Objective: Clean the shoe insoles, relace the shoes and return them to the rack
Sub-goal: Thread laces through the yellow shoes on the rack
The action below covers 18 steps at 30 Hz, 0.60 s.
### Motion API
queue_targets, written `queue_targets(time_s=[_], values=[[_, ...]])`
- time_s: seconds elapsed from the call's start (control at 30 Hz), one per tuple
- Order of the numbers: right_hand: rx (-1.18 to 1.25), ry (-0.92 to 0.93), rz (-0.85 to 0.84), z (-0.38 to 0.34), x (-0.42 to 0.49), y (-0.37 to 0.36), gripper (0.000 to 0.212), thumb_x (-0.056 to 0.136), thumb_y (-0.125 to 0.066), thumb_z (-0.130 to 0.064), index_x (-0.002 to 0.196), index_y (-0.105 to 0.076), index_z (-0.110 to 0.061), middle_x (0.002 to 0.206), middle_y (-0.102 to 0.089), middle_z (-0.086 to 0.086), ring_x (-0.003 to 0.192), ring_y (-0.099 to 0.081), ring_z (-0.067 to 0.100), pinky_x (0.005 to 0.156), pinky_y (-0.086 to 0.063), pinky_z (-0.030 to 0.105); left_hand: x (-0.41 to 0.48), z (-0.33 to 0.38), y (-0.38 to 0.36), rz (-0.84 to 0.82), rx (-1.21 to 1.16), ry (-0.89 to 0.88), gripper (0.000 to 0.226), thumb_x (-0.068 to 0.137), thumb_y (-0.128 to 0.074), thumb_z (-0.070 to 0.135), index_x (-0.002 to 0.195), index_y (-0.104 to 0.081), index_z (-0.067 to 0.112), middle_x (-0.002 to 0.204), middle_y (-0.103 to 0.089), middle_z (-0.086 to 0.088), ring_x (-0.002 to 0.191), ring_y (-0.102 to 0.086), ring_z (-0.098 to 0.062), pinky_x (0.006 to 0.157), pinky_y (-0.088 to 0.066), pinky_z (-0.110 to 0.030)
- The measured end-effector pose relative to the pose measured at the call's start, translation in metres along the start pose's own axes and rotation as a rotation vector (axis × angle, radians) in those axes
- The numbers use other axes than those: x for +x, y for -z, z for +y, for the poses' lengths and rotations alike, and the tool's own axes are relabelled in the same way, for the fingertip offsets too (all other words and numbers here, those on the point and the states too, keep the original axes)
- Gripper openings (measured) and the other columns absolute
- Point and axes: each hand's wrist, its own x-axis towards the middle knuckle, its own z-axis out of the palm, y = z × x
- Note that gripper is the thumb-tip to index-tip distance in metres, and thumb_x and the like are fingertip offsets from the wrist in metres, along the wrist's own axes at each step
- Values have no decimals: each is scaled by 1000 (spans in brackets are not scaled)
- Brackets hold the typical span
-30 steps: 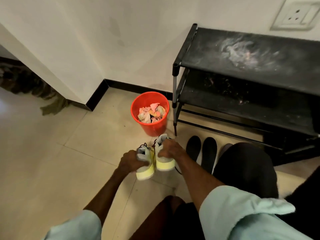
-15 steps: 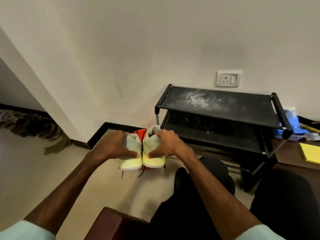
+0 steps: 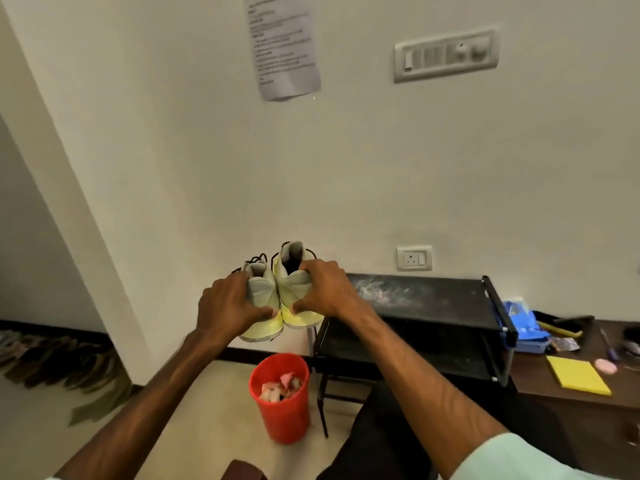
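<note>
Left shoe and right shoe have both risen since half a second ago, from in front of the red bin to just above the top shelf of the rack, beside its left end. Left hand grips the left shoe round the heel, fingers curled; right hand grips the right shoe likewise. Pair touches side by side, heels toward the person, black laces showing beyond. Judged light; fabric uppers soft and yielding, foam soles firmer. Heel is the soundest hold. Loose lace ends may snag on the frame
</note>
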Motion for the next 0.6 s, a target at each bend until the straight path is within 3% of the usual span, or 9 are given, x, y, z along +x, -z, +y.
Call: queue_targets(time_s=[0.13,0.33,0.5,0.6], values=[[-38,-36,81,19,2,27,74,63,-92,-37,129,-62,-23,118,-67,4,105,-62,24,85,-55,36,14,31,-3,34,-74,-46,68,63,-90,54,116,-64,20,109,-73,-5,99,-67,-30,71,-40,-31],[-67,-124,173,64,-11,74,66,64,-93,-31,122,-63,-21,110,-68,1,94,-63,20,80,-57,36,37,89,-35,36,-176,-133,71,61,-90,57,117,-64,20,112,-72,-4,100,-67,-28,71,-42,-30],[-91,-221,236,112,-17,104,53,67,-90,-25,113,-64,-21,95,-65,-3,83,-61,17,61,-44,22,62,140,-74,-11,-265,-179,71,61,-87,62,117,-64,24,112,-72,1,98,-67,-23,78,-52,-34],[-63,-288,290,148,-19,112,51,65,-89,-26,110,-64,-23,96,-66,-5,85,-64,18,65,-46,24,77,166,-101,-54,-337,-178,70,61,-87,61,116,-64,25,111,-72,3,96,-67,-21,76,-51,-33]])
